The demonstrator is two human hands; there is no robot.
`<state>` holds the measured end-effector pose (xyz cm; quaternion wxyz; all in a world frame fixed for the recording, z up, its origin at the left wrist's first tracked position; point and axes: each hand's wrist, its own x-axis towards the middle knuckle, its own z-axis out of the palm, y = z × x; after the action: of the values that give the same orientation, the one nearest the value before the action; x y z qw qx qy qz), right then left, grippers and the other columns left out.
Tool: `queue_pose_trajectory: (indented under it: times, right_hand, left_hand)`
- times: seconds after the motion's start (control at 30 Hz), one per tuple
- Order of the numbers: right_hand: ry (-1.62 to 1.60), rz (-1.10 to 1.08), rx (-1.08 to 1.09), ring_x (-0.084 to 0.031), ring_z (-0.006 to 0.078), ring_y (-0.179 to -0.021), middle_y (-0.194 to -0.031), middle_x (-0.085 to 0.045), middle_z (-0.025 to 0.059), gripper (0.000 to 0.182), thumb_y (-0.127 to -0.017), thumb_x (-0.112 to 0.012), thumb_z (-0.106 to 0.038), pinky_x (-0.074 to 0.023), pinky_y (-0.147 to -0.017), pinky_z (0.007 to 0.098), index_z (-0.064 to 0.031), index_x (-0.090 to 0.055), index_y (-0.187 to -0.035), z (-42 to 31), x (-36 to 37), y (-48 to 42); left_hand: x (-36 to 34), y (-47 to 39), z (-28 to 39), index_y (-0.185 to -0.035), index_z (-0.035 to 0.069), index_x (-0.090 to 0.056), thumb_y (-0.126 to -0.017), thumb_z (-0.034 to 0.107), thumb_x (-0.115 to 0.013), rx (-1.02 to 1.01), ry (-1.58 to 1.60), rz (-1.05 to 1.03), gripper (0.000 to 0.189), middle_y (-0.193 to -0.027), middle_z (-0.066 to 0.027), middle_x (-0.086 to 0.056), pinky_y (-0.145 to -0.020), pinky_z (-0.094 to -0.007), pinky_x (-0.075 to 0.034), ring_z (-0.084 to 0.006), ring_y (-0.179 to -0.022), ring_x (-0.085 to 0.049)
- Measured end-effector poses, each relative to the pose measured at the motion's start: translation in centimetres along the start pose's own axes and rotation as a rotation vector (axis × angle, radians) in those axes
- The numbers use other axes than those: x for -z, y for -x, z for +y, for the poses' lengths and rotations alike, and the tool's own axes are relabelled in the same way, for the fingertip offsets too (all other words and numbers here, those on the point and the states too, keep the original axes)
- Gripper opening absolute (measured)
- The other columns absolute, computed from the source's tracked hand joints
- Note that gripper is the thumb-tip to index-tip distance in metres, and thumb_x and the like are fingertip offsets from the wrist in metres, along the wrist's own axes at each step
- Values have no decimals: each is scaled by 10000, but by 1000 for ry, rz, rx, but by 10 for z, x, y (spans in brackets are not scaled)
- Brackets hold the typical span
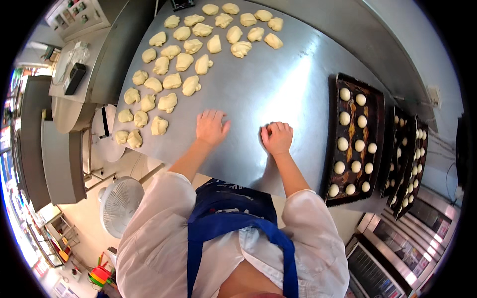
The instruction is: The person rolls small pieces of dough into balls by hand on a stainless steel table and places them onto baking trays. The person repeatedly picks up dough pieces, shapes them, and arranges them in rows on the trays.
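My left hand (211, 127) lies palm down on the stainless steel worktop (238, 89), its fingers bent and the thumb held off to the side; whatever may be beneath it is hidden. To its right my right hand (277, 137) is cupped on the metal with curled fingers, and its palm cannot be seen. Rough, uneven dough pieces (184, 62) are spread in rows over the far left of the worktop. Nearest my left hand is one dough piece (160, 126). At the right a dark baking tray (379, 123) holds rows of smooth, round dough balls (343, 143).
More dark trays (400, 160) with dough balls stand beyond the first one at the right. A white fan (121, 207) is on the floor side at lower left. A raised metal edge (346, 41) runs behind the worktop. A black device (182, 4) sits at the far edge.
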<state>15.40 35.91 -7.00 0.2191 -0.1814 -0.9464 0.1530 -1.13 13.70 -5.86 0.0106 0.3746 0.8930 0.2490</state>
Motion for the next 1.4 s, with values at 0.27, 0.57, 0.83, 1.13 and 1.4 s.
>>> queue_pose_trajectory:
  times: [0.27, 0.57, 0.83, 1.13, 1.4]
  right_hand:
    - [61, 122, 86, -600, 285, -914, -906, -664, 32, 156, -754, -768, -246, -423, -912, 463, -149, -647, -764, 67, 32, 3]
    - [-13, -159, 134, -580, 266, -877, -834, -632, 0, 250, -726, -808, -327, -428, -844, 447, -181, -606, -703, 36, -11, -82]
    - [-203, 100, 100, -581, 277, -942, -908, -648, 23, 265, -681, -848, -235, -455, -866, 458, -163, -613, -781, 46, 18, -20]
    - [-17, 35, 265, -604, 305, -885, -879, -657, 32, 278, -693, -849, -331, -466, -785, 457, -160, -646, -774, 70, -7, -110]
    - [-232, -32, 281, -616, 282, -934, -916, -645, 10, 259, -721, -865, -219, -488, -840, 433, -156, -627, -801, 19, -27, -67]
  left_hand:
    - [16, 31, -53, -853, 147, -677, -796, 254, -817, -198, 251, 173, 185, -930, -74, -658, -905, -490, -466, -325, -981, -617]
    - [-19, -49, -1, -806, 143, -669, -816, 178, -765, -111, 137, 71, 102, -848, -36, -656, -860, -500, -456, -310, -913, -625]
    - [-12, 33, -11, -767, 155, -680, -726, 267, -817, -178, 137, 74, 182, -878, -35, -665, -842, -447, -477, -286, -926, -634]
    - [-10, -33, -51, -772, 174, -652, -654, 264, -866, -211, 205, 136, 260, -894, -10, -664, -848, -391, -507, -293, -928, -649]
    - [-16, 12, 37, -742, 142, -641, -682, 257, -879, -215, 201, -44, 271, -748, -1, -631, -909, -503, -494, -268, -869, -657]
